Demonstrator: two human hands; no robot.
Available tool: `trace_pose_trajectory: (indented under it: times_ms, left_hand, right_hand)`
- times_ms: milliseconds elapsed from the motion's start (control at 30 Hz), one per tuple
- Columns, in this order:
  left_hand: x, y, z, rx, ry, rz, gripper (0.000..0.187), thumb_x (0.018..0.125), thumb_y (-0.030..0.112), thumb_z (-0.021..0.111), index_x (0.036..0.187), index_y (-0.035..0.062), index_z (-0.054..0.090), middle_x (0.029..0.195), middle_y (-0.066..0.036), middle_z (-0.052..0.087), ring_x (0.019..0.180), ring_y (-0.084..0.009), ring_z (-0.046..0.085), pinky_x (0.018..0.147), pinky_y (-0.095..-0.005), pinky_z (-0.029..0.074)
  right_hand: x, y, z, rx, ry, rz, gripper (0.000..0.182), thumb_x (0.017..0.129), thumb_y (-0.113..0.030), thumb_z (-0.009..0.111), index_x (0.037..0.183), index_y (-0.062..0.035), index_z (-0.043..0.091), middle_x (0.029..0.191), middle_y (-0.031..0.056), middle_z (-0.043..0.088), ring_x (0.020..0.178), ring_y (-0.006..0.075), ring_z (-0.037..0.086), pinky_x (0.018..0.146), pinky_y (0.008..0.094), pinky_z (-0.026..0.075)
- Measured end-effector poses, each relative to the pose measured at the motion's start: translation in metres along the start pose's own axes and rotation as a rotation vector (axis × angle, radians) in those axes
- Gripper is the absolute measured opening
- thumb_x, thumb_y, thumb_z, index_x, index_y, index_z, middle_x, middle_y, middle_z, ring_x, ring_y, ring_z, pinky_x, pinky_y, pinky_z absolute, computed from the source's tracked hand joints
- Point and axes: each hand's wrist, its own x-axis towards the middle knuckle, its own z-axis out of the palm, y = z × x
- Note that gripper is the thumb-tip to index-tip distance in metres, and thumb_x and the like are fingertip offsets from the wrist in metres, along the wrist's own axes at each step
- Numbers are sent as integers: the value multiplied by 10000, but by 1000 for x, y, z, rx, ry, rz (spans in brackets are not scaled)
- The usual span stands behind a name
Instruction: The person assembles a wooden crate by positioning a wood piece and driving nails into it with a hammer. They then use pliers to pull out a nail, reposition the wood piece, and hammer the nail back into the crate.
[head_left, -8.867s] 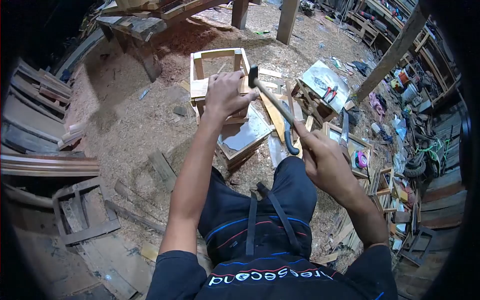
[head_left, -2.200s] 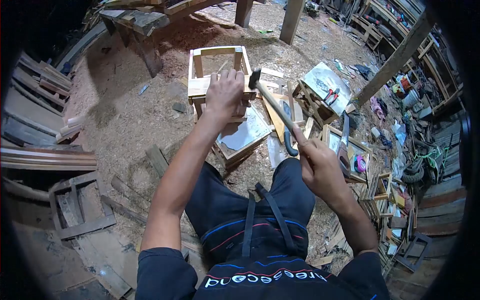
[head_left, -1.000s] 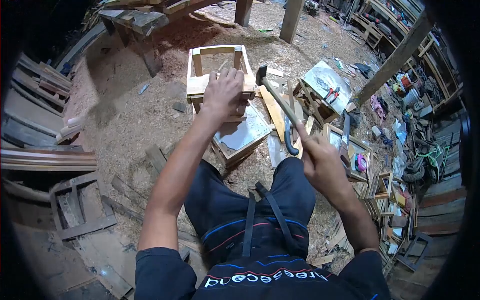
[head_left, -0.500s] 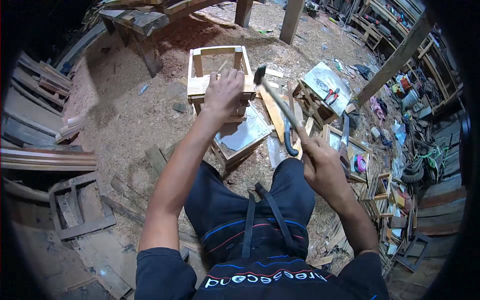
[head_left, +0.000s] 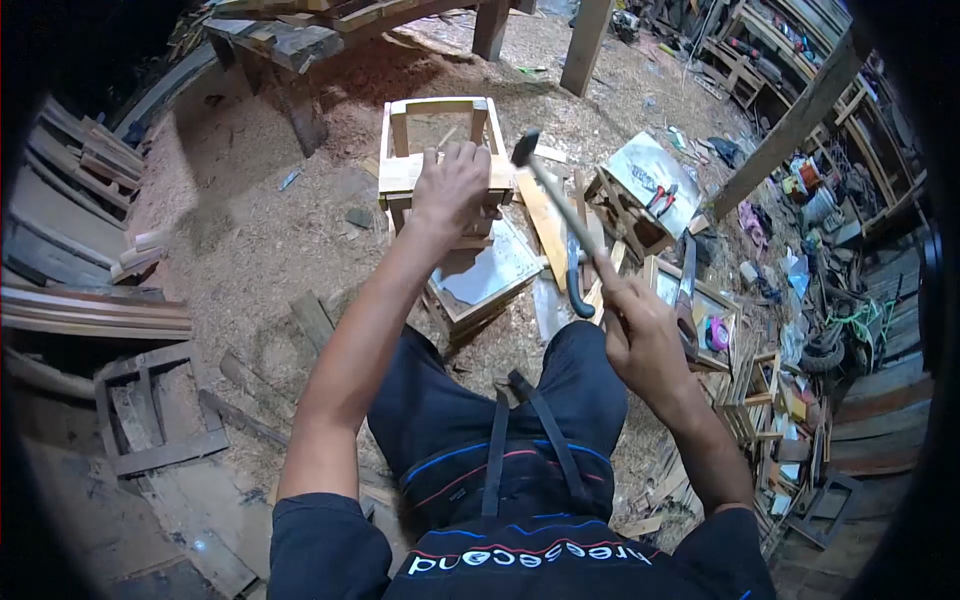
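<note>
My left hand (head_left: 452,190) grips the near edge of a small wooden frame (head_left: 400,175), its fingers bent over the top board. The frame stands on a box with a pale, speckled top (head_left: 505,262). My right hand (head_left: 643,325) is closed round the handle of a hammer (head_left: 562,205). The hammer's dark head is raised just right of the frame, apart from it. What my left fingertips press on is partly hidden.
Pliers with red handles (head_left: 660,200) lie on a pale-topped stool (head_left: 640,170) at the right. A saw (head_left: 688,275) rests on a wooden frame behind a pink tape roll (head_left: 717,333). Wooden posts (head_left: 586,45) stand ahead. Shavings cover the ground.
The hammer head has tilted slightly and moved a little to the right. My left hand keeps its hold on the frame, and the view has shifted slightly.
</note>
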Motion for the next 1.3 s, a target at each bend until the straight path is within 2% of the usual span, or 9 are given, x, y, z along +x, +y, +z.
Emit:
trace_pose_trajectory:
  times_ms: [67,233,333,500,800,900,1067,1200,1300]
  left_hand:
    - [2,-1,5,57,-5,8,737,765,386,831,1309,29,484,1290,-116,566,1262,-282,527,1080,-515,413]
    - [-4,-2,-12,-138,-102,11,1021,679,661,809,1377,2,460,1344,-172,559,1315,-323,503,1110,-513,392]
    - [13,-30,-17,-395,-248,126,1003,692,669,794,1352,-23,489,1292,-223,602,1263,-364,553,1091,-468,429]
    - [9,-30,-17,-257,-208,51,762,731,607,796,1101,-16,561,1146,-239,667,1111,-393,640,971,-463,512]
    - [10,-30,-18,-224,-237,54,731,754,619,761,1136,20,588,1192,-167,678,1157,-308,641,979,-452,502]
    - [10,-30,-20,-226,-261,31,741,749,621,763,1140,17,584,1207,-166,675,1152,-310,645,975,-458,500]
    - [10,-31,-21,-236,-267,56,748,749,629,761,1138,15,584,1205,-180,675,1145,-326,648,970,-447,508]
    - [11,-32,-22,-249,-236,68,763,732,651,765,1124,17,602,1171,-197,685,1129,-341,655,965,-444,520]
    - [18,-35,-16,-291,-272,8,796,646,633,824,1108,16,622,1132,-215,693,1091,-367,664,950,-458,526]
  right_hand:
    - [1,-9,0,118,185,19,679,874,111,549,1519,-60,422,817,186,557,704,306,571,663,381,478]
    - [-3,-5,12,81,113,136,500,935,-12,553,1415,76,442,967,294,634,889,481,618,808,492,488]
    - [-3,1,17,154,51,156,444,947,-28,552,1360,104,456,1016,320,641,959,500,621,839,508,484]
    - [3,-4,19,222,39,113,417,948,-20,548,1340,101,471,1052,329,631,978,493,623,845,502,487]
    - [4,-8,10,77,107,-3,631,903,64,553,1503,56,358,906,254,561,805,401,591,734,466,486]
    - [5,-7,4,-32,-102,60,630,897,78,552,1500,53,371,888,252,561,783,392,593,726,452,485]
    - [15,-22,-1,140,186,-35,603,923,62,543,1502,42,374,961,290,616,813,415,639,715,419,505]
    - [21,6,27,404,-16,463,305,982,-82,596,1250,56,546,898,141,668,773,189,642,635,315,480]
    - [46,54,107,690,196,520,258,1002,-205,621,1106,23,563,833,52,644,737,106,577,628,282,458]
